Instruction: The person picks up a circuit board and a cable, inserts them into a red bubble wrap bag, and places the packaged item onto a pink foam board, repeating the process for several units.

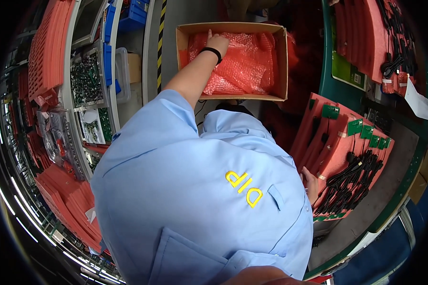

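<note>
left hand [217,43] at red bubble wrap [245,69] inside box [281,57], right hand [310,184] by foam [335,156] outside box, both grips unclear

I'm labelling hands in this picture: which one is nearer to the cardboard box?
Left. The left hand is over the cardboard box, within its rim in this view; the right hand is well outside it, beside the pink foam.

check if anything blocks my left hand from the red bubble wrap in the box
Nothing visible does: the left hand is already inside the open cardboard box, over the red bubble wrap and seemingly touching it; the walls stand around, not between.
</note>
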`<action>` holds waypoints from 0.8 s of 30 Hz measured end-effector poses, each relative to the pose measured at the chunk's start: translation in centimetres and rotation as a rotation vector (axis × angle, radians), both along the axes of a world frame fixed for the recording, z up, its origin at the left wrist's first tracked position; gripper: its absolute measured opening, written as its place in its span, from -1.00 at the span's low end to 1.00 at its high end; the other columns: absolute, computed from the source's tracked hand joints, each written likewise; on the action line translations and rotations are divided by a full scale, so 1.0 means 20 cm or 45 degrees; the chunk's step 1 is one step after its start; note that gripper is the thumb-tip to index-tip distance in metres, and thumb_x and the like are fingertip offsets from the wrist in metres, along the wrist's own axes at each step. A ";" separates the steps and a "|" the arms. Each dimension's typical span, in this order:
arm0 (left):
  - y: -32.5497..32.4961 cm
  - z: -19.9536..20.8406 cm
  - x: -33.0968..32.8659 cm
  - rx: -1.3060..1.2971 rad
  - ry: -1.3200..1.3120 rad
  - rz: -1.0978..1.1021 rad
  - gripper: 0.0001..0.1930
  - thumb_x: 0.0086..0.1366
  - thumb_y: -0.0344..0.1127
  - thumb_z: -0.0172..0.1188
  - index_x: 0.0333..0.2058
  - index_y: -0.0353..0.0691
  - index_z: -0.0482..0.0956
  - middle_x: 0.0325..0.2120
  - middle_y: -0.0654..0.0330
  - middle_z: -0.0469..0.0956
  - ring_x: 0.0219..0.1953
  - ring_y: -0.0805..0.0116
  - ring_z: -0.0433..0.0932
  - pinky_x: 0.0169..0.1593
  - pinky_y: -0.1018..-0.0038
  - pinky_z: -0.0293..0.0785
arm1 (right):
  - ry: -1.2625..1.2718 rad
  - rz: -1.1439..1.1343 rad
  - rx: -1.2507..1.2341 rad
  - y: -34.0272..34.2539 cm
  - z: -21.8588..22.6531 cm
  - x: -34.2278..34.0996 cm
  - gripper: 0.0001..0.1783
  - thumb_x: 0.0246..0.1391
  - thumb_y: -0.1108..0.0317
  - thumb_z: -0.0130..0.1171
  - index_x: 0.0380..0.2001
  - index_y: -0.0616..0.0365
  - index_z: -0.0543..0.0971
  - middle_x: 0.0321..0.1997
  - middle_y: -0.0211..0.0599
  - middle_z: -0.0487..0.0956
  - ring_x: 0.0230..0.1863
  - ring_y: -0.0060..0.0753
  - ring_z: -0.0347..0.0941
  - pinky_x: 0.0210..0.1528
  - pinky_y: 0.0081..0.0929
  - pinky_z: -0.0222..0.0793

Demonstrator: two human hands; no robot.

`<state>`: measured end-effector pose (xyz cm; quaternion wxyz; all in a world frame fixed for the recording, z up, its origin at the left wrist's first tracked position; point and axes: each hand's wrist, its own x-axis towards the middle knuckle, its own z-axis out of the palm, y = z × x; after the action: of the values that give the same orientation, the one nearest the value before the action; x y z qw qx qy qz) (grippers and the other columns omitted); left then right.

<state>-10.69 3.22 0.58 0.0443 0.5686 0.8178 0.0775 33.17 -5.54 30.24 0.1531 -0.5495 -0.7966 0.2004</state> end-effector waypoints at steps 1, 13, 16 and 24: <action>0.00 0.10 0.01 -0.058 -0.098 0.056 -0.81 0.06 -0.44 0.15 -0.30 -0.24 0.50 -0.21 0.05 0.50 -0.08 0.10 0.45 0.12 0.18 0.27 | 0.020 -0.041 -0.003 -0.02 0.00 0.00 -0.72 -0.11 0.66 0.19 -0.25 0.22 0.60 -0.36 -0.18 0.55 -0.32 -0.35 0.49 -0.20 -0.54 0.40; -0.24 0.92 0.45 0.488 -2.842 0.192 -0.65 0.16 -0.60 -0.01 -0.04 -0.33 0.38 -0.08 0.08 0.49 -0.07 0.28 0.51 0.02 0.34 0.45 | 0.468 -0.270 -0.256 -0.10 0.12 0.13 -0.73 0.00 0.60 0.13 -0.17 0.27 0.55 -0.25 -0.24 0.55 -0.19 -0.45 0.46 -0.08 -0.57 0.35; -0.31 1.24 0.98 0.167 -2.737 -0.427 -0.49 0.15 -0.60 0.01 0.12 -0.28 0.26 -0.02 0.20 0.44 0.06 0.35 0.41 0.14 0.38 0.31 | 0.798 -0.370 -0.373 -0.17 0.21 0.21 -0.70 0.00 0.59 0.10 -0.13 0.26 0.53 -0.21 -0.22 0.53 -0.18 -0.41 0.45 -0.06 -0.55 0.33; -0.56 1.70 2.05 -0.610 -1.938 -1.773 -0.64 0.09 -0.56 0.05 -0.07 -0.38 0.41 -0.27 0.19 0.56 -0.18 0.49 0.45 -0.07 0.49 0.38 | 1.221 -0.583 -0.153 -0.62 0.32 0.82 -0.74 0.04 0.56 0.13 -0.14 0.28 0.49 -0.14 -0.27 0.50 -0.16 -0.49 0.40 -0.05 -0.56 0.30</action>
<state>30.29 -7.97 34.63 0.6907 0.6899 0.0622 0.2075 49.63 -17.97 36.61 0.5080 -0.5636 -0.4840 0.4359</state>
